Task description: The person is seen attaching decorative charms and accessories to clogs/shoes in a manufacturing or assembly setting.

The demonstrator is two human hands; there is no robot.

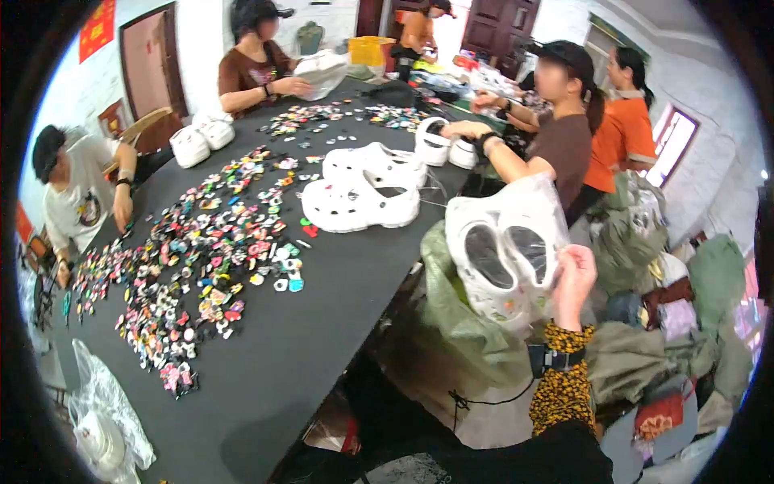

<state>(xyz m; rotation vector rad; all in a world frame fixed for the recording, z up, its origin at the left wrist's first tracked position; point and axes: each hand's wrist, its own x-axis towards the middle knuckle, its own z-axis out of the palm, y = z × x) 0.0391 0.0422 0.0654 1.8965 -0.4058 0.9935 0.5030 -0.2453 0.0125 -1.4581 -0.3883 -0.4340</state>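
Note:
My right hand (574, 278), in a black wrist strap and a yellow-and-black patterned sleeve, is closed on the edge of a clear plastic bag (538, 194). Inside the bag sits a pair of white clogs (493, 302), openings facing me, with small charms on the toes. The bag hangs beyond the table's right edge, above a green sack (451, 323). My left hand is out of view. On the table, nearest to the bag, stands another pair of white clogs (359, 208) with charms in their holes.
Many small colourful shoe charms (185, 250) are heaped on the black table (314, 347). A plastic bag with something white (101, 440) lies at the near left. Several people work around the table; more white clogs (193, 145) stand at far left. Sacks (637, 363) pile up at right.

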